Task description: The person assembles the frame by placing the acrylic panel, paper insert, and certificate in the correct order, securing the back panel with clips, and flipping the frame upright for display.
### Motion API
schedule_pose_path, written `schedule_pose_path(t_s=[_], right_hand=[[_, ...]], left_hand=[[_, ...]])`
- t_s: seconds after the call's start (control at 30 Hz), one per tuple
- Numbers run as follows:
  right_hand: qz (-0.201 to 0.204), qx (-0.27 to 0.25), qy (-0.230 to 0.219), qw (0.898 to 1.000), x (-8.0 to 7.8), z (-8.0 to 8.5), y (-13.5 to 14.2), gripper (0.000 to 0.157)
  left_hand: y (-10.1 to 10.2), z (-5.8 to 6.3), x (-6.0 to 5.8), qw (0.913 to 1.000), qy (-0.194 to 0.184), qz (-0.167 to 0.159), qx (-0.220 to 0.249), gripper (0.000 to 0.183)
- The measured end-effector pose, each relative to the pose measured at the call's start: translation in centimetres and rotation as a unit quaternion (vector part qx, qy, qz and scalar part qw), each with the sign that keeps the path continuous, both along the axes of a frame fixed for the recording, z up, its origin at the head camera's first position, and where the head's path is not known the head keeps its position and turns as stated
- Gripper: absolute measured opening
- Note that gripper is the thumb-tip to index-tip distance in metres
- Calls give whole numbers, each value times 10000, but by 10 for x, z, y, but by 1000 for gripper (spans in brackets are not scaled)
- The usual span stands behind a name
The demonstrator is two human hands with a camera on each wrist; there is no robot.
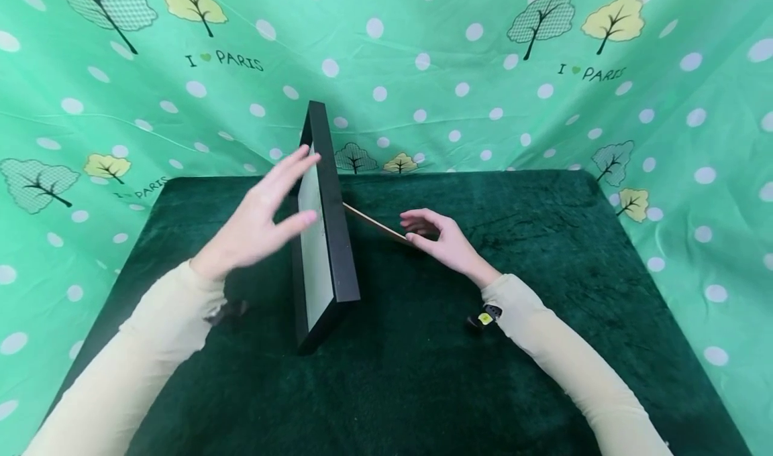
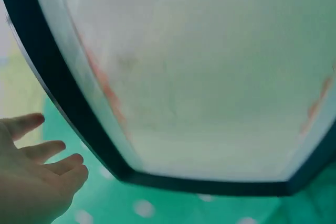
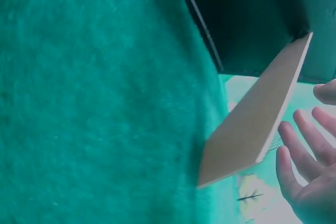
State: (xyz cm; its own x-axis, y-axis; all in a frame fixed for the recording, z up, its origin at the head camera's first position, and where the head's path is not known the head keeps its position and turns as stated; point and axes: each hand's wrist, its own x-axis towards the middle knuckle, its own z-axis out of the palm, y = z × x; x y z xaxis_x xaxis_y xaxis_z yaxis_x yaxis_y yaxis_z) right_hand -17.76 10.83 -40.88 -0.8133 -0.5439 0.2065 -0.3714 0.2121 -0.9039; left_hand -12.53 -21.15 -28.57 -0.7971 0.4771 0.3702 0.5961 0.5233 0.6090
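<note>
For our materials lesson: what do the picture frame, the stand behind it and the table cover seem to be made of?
Picture frame: smooth matte black, probably painted wood or plastic; its pale front panel looks like glass or acrylic.
Stand: flat tan board with a plain matte face, likely fibreboard or cardboard.
Table cover: dark green velvety fabric, with brushed pile marks.

Black frame (image 1: 338, 241), dark green tablecloth (image 1: 543, 295)

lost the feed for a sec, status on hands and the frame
Left hand open beside the glass. Right hand open, by the brown stand leg. Black frame upright on green cloth. Nothing in the way.
</note>
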Motion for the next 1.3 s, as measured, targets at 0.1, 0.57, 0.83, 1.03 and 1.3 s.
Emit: schedule_pose_path(t_s=[0.1,0.57,0.83,1.03,1.3], right_hand=[[-1,237,237,9994,3,1,2,37],[-262,348,510,9977,3,-30,5,32],[-515,490,739,9947,-1,-32,4,17],[-625,556,934,9921,-13,-26,3,13],[-1011,573,763,9903,-44,-18,-4,10]], left_hand=[[-13,-5,-24,9970,-561,385,380,61],[-22,-15,-122,9566,-2337,946,1460,65],[-17,-12,-146,9543,-2498,826,1421,61],[-22,-8,-146,9488,-2537,1020,1580,61],[-28,-6,-143,9423,-2428,1562,1695,63]])
